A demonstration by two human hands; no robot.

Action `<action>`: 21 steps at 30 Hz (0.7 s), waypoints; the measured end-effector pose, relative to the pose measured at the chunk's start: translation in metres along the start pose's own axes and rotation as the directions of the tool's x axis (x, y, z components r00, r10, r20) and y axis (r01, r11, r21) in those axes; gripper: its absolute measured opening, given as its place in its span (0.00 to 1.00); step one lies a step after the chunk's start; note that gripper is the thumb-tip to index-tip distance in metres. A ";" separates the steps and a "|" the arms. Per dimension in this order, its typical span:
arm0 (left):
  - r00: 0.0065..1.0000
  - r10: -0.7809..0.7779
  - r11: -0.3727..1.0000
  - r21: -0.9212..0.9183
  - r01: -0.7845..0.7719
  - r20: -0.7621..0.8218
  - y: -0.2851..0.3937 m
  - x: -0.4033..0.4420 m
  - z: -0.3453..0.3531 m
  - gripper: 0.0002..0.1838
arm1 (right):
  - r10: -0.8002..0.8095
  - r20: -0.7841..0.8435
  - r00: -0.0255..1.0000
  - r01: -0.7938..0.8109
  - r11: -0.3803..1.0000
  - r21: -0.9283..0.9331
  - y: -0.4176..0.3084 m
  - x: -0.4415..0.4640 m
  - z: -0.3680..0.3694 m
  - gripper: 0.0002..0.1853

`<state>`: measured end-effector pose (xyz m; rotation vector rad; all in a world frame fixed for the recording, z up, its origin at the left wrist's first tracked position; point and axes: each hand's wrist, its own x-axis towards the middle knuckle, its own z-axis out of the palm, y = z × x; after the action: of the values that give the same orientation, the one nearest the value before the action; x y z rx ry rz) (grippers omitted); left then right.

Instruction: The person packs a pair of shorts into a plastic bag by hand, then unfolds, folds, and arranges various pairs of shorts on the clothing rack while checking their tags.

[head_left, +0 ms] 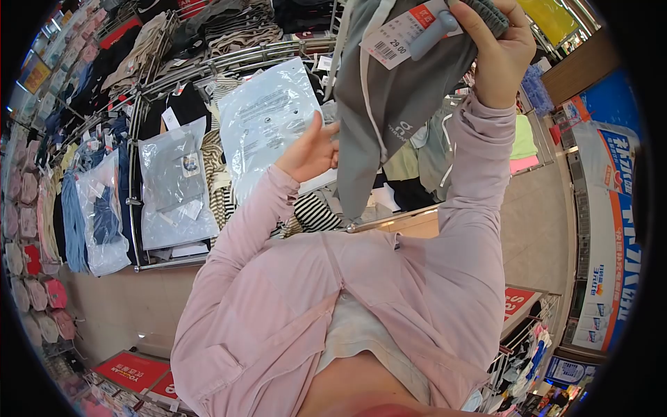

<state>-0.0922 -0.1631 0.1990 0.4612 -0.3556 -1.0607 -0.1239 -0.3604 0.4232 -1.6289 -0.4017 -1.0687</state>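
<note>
Grey drawstring garment: out of any bag, unfolded, price tag on, hanging above metal display rack. My right fingers pinch its waistband; left fingers part-curled beside it, grip unclear. Clear plastic bag behind.

The 2 arms reach forward, the right hand raised higher with its thumb and fingers closed in a grip, the left hand lower, thumb up and apart from its partly curled fingers.
</note>
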 end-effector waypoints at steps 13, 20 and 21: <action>0.815 0.535 0.628 0.751 -0.206 -0.224 0.056 -0.018 0.002 0.25 | 0.029 0.029 0.999 -0.025 0.990 -0.137 -0.005 0.002 -0.032 0.14; 0.625 0.770 -0.289 0.943 0.162 0.129 0.091 -0.089 0.059 0.10 | -0.086 0.045 0.995 0.087 0.996 -0.031 0.004 0.007 -0.078 0.11; 0.624 0.771 -0.288 0.944 0.164 0.127 0.099 -0.092 0.053 0.10 | -0.084 0.047 0.995 0.086 0.996 -0.031 0.006 0.010 -0.077 0.11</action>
<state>-0.0854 -0.0511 0.2901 2.0423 -0.6476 0.4569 -0.1480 -0.4346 0.4275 -1.6802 -0.4899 -1.1080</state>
